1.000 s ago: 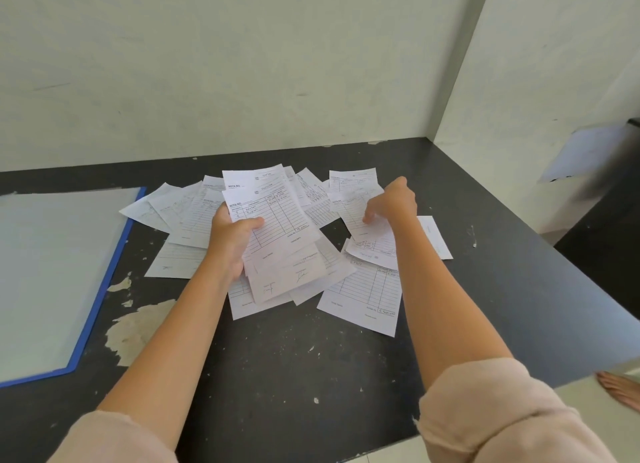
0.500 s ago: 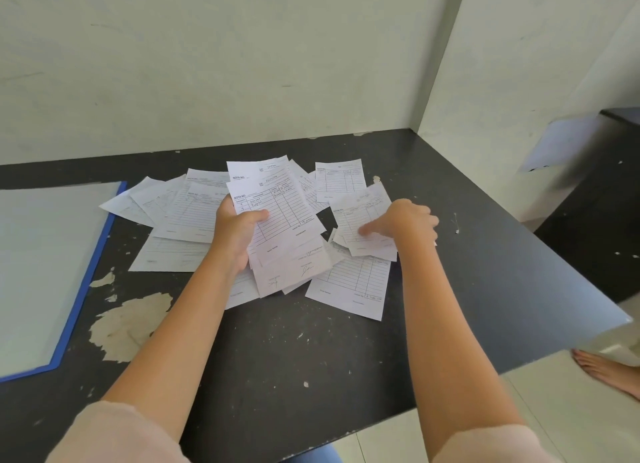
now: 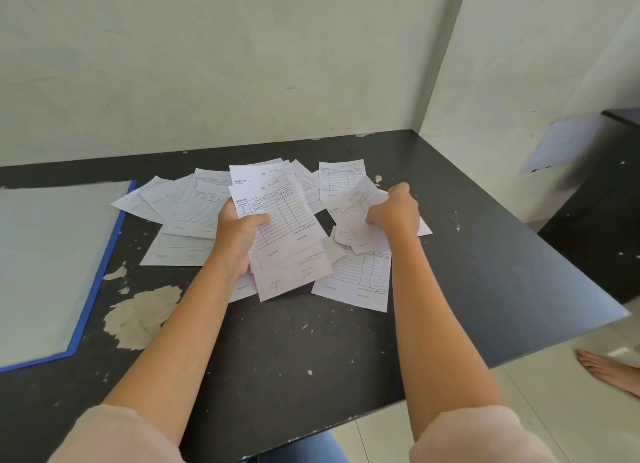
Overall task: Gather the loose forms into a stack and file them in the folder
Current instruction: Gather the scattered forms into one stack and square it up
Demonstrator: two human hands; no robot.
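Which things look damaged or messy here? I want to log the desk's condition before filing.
The dark tabletop has a large patch of peeled coating near the blue folder, with smaller chips around it. The forms on the table lie fanned and overlapping at odd angles, and the form in the right hand looks crumpled.

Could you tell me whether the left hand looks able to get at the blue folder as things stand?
Probably yes, though not freely: the blue folder lies open on that side with nothing between, but the left hand is gripping a bundle of forms.
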